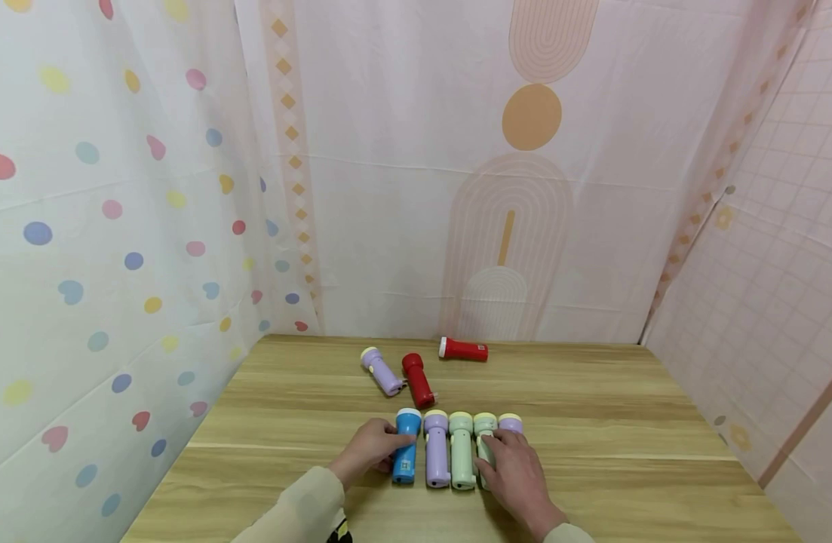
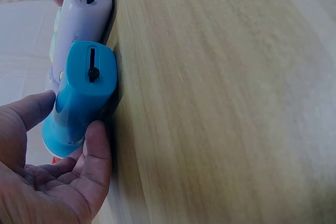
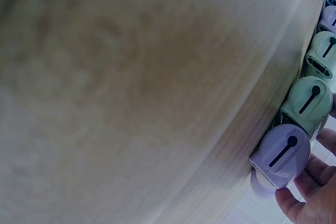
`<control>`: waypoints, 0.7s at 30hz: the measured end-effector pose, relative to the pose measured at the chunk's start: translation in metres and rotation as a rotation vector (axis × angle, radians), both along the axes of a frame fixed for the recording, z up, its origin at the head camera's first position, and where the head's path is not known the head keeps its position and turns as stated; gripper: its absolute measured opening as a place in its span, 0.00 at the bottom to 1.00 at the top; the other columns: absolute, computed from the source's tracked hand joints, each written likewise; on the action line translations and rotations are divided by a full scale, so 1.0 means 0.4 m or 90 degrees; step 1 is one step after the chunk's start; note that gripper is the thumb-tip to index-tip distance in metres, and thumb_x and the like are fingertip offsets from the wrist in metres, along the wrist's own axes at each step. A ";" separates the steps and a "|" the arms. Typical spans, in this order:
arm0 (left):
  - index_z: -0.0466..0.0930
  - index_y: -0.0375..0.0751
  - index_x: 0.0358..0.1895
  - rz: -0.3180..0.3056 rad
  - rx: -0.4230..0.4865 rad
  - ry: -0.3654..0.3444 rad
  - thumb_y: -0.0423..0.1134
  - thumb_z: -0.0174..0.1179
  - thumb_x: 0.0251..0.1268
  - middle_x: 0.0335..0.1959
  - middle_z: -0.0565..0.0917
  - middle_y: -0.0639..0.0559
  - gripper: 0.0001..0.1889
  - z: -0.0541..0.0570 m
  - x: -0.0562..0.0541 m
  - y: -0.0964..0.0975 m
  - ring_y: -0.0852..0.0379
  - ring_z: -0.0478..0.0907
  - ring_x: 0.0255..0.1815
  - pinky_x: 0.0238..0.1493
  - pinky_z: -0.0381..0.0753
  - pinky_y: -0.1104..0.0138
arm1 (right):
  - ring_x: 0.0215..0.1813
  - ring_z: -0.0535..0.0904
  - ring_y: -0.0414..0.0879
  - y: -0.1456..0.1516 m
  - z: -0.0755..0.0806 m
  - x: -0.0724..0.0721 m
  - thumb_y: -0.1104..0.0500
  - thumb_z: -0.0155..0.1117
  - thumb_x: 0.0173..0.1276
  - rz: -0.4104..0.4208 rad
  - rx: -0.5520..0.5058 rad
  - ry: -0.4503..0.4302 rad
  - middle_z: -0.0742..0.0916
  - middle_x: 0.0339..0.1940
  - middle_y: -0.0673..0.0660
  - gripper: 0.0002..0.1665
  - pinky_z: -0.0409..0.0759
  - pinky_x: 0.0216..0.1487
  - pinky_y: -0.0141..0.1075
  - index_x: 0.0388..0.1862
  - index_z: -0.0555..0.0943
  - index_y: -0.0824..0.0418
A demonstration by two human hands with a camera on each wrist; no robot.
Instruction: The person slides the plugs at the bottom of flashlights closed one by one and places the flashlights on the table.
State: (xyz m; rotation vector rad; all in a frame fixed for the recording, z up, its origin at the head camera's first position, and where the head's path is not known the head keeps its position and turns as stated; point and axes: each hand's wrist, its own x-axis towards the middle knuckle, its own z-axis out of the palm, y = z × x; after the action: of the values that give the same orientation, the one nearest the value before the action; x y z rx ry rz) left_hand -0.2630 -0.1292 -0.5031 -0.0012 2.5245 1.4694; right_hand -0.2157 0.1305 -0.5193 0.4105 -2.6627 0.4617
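Observation:
A blue flashlight (image 1: 406, 452) lies at the left end of a side-by-side row. My left hand (image 1: 366, 451) holds it between thumb and fingers, as its tail end (image 2: 90, 72) shows in the left wrist view. To its right are a purple flashlight (image 1: 437, 452) and a light green flashlight (image 1: 462, 456). A second light green flashlight (image 3: 310, 100) and a second purple flashlight (image 3: 283, 153) finish the row. My right hand (image 1: 522, 475) spans these last two, thumb at the green one and fingers at the purple one's outer side, largely covering both in the head view.
Behind the row, a purple flashlight (image 1: 383, 373) and a red flashlight (image 1: 419, 382) lie slanted. Another red flashlight (image 1: 466, 350) lies crosswise near the back edge. The wooden table (image 1: 592, 407) is bordered by patterned curtains (image 1: 388, 226) at the back and sides.

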 end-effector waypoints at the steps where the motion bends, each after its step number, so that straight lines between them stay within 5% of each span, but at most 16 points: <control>1: 0.78 0.28 0.40 0.000 -0.003 -0.002 0.42 0.68 0.63 0.28 0.79 0.46 0.17 0.002 0.000 -0.001 0.54 0.80 0.24 0.27 0.84 0.60 | 0.53 0.78 0.57 0.000 0.000 0.000 0.52 0.73 0.61 -0.001 0.000 0.000 0.84 0.48 0.61 0.21 0.79 0.50 0.53 0.49 0.85 0.62; 21: 0.77 0.28 0.42 -0.009 0.003 -0.001 0.39 0.63 0.67 0.29 0.78 0.43 0.14 0.004 -0.005 -0.002 0.53 0.80 0.25 0.27 0.85 0.60 | 0.53 0.78 0.57 0.001 -0.005 -0.001 0.51 0.73 0.61 -0.002 0.007 0.009 0.84 0.49 0.61 0.21 0.78 0.50 0.53 0.49 0.85 0.63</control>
State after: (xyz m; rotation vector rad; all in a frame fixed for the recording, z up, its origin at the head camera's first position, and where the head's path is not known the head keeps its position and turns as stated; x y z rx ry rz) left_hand -0.2650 -0.1300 -0.5014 0.0175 2.5147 1.4702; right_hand -0.2159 0.1308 -0.5213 0.4108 -2.6524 0.4420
